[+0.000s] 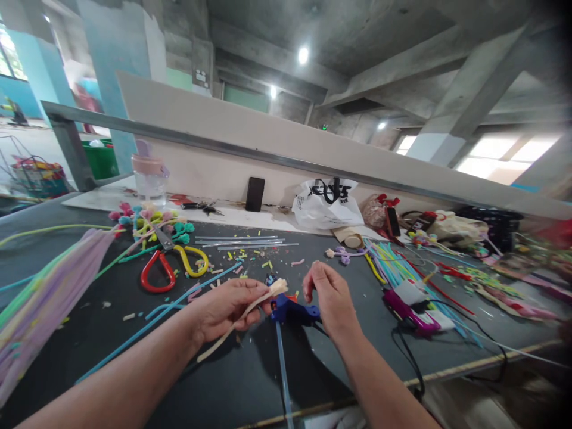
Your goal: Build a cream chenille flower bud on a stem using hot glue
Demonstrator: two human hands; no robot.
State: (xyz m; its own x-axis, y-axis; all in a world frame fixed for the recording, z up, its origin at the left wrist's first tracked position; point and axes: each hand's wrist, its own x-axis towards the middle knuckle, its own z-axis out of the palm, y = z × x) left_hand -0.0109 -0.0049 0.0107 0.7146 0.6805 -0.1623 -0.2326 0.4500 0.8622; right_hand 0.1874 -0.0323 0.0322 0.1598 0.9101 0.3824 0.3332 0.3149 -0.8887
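My left hand (pixel 232 307) is closed in a pinch on a cream pipe cleaner (pixel 236 322). Its folded, bunched end (pixel 279 286) points right, above the nose of a blue glue gun (pixel 292 311). A clear glue stick (pixel 281 357) runs from the gun toward the table's front edge. To the right of the gun, my right hand (pixel 329 295) is raised with its fingers curled in and the thumb against them. Whether anything small is inside its fingers is hidden.
Scissors (pixel 174 259) with red and yellow handles lie left, beside pompom-like flowers (pixel 147 220) and a pipe-cleaner bundle (pixel 67 286). Glue sticks (pixel 245 241) and scraps lie ahead. A purple glue gun (pixel 411 310) with black cord rests right. A phone (pixel 255 194) leans at the back.
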